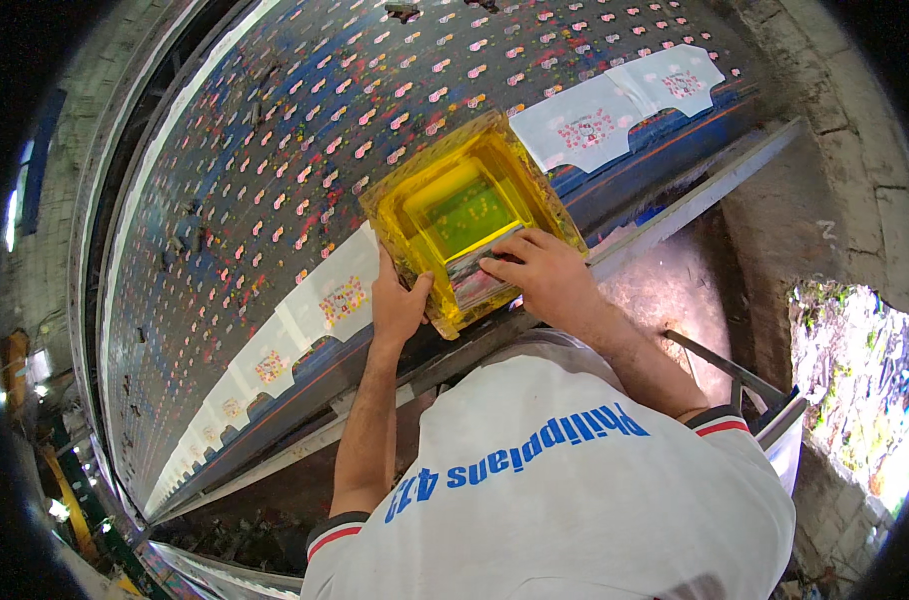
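A yellow screen-printing frame (387, 222) with a green mesh (463, 212) rests on the table over a row of white cut fabric pieces (555, 116). My left hand (399, 300) grips the frame's near left side, thumb over the rim. With its fingers bent over the top, my right hand (549, 274) holds a grey squeegee (473, 266) against the near inside edge of the frame. Small pale marks show on the mesh. Pieces on either side of the frame bear pink, red or yellow motifs; the fabric beneath it is hidden.
The long dark table (275, 150) is covered with repeated small prints and paint smears. A metal rail (695, 200) runs along its near edge, by my body. Brick flooring (835, 120) lies to the right, with a bright, littered patch (855, 370) below.
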